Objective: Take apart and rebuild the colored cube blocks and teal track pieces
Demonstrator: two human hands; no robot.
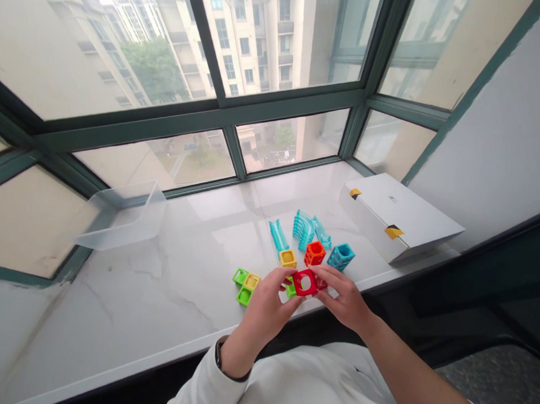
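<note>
Between both hands is a red hollow toy block (304,274) with a round hole, above the sill's front edge. My left hand (273,299) is closed on its left side, thumb below and fingers above. My right hand (344,295) grips its right side with thumb and fingertips. Just behind it, a green block (290,287) is partly hidden. Left of my left hand lie joined green and yellow blocks (244,295). Beyond the hands stand a yellow block (287,259), an orange-red block stack (314,253) and a blue block stack (341,257).
Clear blue track pieces (303,229) and a straight blue chute (279,235) lie behind the blocks. A translucent plastic bin (129,226) stands at the left by the window. On the right rests a white box (401,209) with yellow-black tabs. The marble sill (166,293) ends in front of my body.
</note>
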